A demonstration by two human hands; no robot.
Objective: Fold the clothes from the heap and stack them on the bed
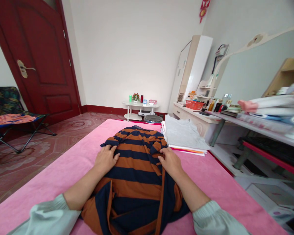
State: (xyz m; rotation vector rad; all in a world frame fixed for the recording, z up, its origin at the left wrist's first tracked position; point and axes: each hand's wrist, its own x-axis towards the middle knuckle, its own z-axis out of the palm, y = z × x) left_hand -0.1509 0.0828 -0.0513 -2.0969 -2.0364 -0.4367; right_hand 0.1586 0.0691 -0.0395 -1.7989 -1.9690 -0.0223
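Observation:
A navy and brown striped shirt (137,176) lies spread on the pink blanket (71,169) in front of me. My left hand (106,159) rests flat on the shirt's left edge, fingers stretched out toward the middle. On the shirt's right edge lies my right hand (170,160), its fingers curled over a fold of the fabric near the sleeve. Both forearms reach forward from pale green cuffs.
A stack of folded clothes, grey on top (183,135), sits on the blanket's far right corner. A cluttered dresser (196,112) and desk (259,125) stand to the right. A folding chair (12,114) and a red door (39,55) are at left, a small white table (140,105) by the far wall.

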